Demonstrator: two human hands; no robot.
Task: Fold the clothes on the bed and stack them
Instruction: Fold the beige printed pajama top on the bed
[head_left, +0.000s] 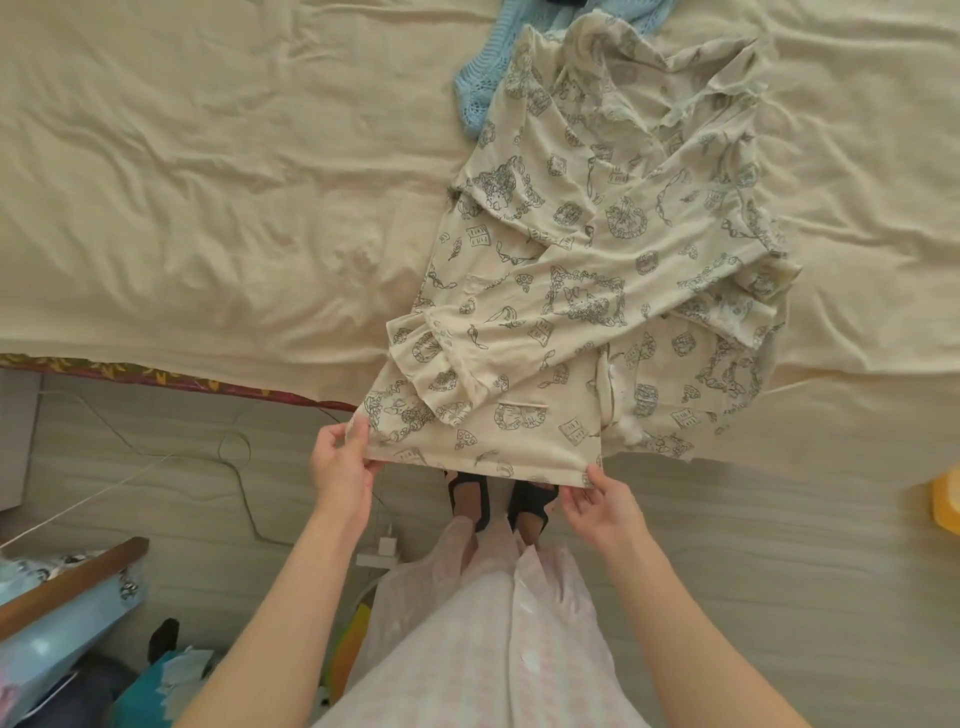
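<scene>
A: Low in the frame, both hands have the hem of the printed cream top (597, 291). The left hand (340, 462) pinches the hem's left corner, and the right hand (597, 499) pinches the hem further right, the edge stretched between them over the bed's edge.

B: So how should the fold go?

A: My judgement: keep that hem taut and level, carry both corners up the frame towards the collar together, and lay it down evenly. The sleeve already lies crossed over the body at mid-frame, so it should stay tucked in.

B: And the count?

A: Two hands, both gripping. One printed top, lying from bottom centre to upper right on the bed sheet (208, 182). One blue knitted garment (480, 88) beyond it at the top centre, partly under the top. I see no finished stack anywhere in view.
</scene>
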